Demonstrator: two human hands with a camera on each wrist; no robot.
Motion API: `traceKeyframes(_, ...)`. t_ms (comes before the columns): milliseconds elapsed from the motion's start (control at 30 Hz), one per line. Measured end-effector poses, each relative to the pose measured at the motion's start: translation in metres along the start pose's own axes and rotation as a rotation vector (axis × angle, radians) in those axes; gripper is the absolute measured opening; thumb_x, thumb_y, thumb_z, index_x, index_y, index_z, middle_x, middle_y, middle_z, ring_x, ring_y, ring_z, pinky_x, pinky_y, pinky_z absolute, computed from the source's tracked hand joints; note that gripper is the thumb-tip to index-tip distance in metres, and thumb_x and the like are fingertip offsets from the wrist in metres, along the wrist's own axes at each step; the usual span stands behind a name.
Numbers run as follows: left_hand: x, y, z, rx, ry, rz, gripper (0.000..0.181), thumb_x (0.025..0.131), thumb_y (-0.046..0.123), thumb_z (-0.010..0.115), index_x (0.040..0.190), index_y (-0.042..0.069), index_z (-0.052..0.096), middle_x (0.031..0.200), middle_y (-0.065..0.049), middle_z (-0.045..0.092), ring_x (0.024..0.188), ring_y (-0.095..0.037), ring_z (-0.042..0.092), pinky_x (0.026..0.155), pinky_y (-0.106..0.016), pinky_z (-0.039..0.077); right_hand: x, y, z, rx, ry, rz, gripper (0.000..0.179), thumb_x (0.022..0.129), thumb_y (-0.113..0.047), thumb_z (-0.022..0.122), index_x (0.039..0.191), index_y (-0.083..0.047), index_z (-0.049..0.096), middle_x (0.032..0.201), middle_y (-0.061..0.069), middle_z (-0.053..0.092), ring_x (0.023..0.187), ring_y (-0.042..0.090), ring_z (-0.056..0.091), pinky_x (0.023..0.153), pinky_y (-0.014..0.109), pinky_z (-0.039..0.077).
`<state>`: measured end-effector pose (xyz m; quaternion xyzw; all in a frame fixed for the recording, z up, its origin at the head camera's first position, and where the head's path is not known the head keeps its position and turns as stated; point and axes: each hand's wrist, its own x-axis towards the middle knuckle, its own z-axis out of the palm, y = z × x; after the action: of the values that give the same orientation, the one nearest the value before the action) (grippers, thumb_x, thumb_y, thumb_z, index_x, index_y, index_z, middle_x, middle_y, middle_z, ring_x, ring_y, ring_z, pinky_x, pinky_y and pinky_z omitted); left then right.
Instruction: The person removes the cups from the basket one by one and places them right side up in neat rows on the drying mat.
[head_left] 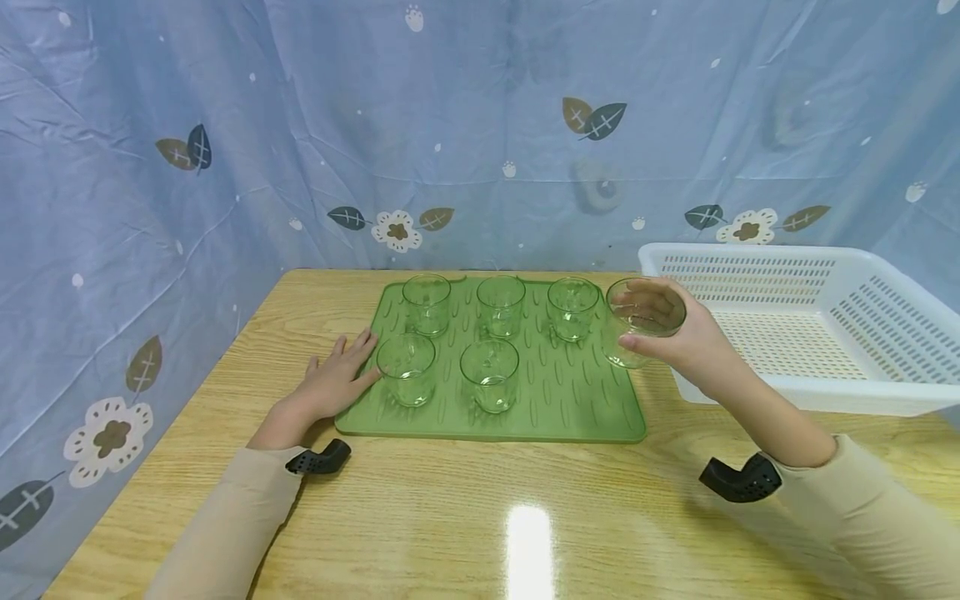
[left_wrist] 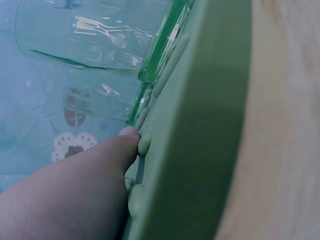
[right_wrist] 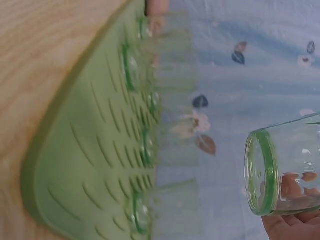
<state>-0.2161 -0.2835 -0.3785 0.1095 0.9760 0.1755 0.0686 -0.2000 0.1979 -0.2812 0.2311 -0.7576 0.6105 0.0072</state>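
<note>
My right hand (head_left: 693,342) grips a clear green-tinted drinking glass (head_left: 619,337) round its side, above the right end of a green ribbed mat (head_left: 562,404). In the right wrist view the thick base of this glass (right_wrist: 270,172) faces the mat's level and is lifted off it. My left hand (head_left: 330,383) rests with spread fingers on the left edge of the mat, its thumb (left_wrist: 112,155) pressed on the ribbed surface. Just beside that thumb stands a front-row glass (head_left: 407,371), with another glass (head_left: 490,375) to its right.
Behind these, a back row holds a left glass (head_left: 427,307), a middle glass (head_left: 501,307) and a right glass (head_left: 573,310), all upright. A white perforated plastic basket (head_left: 825,396) stands on the wooden table (head_left: 420,508) at the right. A blue floral curtain (head_left: 480,108) hangs behind.
</note>
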Motion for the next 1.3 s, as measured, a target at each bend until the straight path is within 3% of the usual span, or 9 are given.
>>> traceKeyframes(400,0.0,-0.002,0.002,-0.002,-0.003,0.0,0.076,0.109,0.055,0.037,0.166,0.008,0.016,0.172,-0.013,0.004,0.153,-0.047,-0.003,0.107,-0.082,-0.003,0.001,0.014,0.03,0.067,-0.086,-0.001,0.067,0.085,0.009,0.077,0.141,0.012,0.04,0.126,-0.003,0.065,0.116,0.01,0.063,0.103,0.021,0.046)
traceKeyframes(600,0.0,-0.001,0.001,-0.006,-0.004,-0.003,0.076,0.109,0.053,0.039,0.165,0.007,0.015,0.171,-0.014,0.004,0.153,-0.048,-0.003,0.107,-0.082,-0.003,-0.001,0.031,0.037,0.103,-0.155,0.078,0.078,0.083,0.003,0.082,0.145,0.009,0.035,0.141,0.02,0.054,0.124,0.011,0.058,0.106,0.03,0.047)
traceKeyframes(700,0.0,0.001,0.001,-0.003,-0.003,-0.004,0.076,0.109,0.052,0.039,0.165,0.007,0.015,0.171,-0.015,0.005,0.153,-0.048,-0.002,0.107,-0.082,-0.003,-0.002,0.042,0.04,0.13,-0.198,0.109,0.081,0.083,0.004,0.082,0.147,0.007,0.034,0.146,0.028,0.048,0.13,0.021,0.055,0.105,0.033,0.048)
traceKeyframes(900,0.0,0.001,0.0,-0.002,-0.001,-0.002,0.075,0.11,0.051,0.039,0.165,0.007,0.016,0.171,-0.014,0.005,0.153,-0.048,-0.003,0.107,-0.082,-0.003,-0.002,0.056,0.04,0.167,-0.264,0.14,0.083,0.084,0.0,0.083,0.148,0.008,0.031,0.148,0.031,0.043,0.139,0.047,0.041,0.104,0.03,0.049)
traceKeyframes(1067,-0.001,0.001,0.0,-0.003,-0.001,0.0,0.076,0.109,0.053,0.039,0.165,0.007,0.015,0.171,-0.014,0.005,0.153,-0.048,-0.002,0.107,-0.082,-0.003,0.0,0.064,0.037,0.198,-0.308,0.169,0.088,0.085,0.001,0.081,0.152,0.007,0.025,0.152,0.032,0.038,0.143,0.051,0.033,0.104,0.029,0.048)
traceKeyframes(1300,0.0,-0.001,0.0,-0.007,-0.009,0.005,0.078,0.109,0.056,0.037,0.166,0.008,0.015,0.172,-0.012,0.003,0.153,-0.047,-0.004,0.107,-0.082,-0.004,0.001,0.072,0.032,0.186,-0.321,0.223,0.09,0.083,-0.001,0.083,0.151,0.009,0.025,0.152,0.035,0.038,0.142,0.053,0.034,0.101,0.032,0.05)
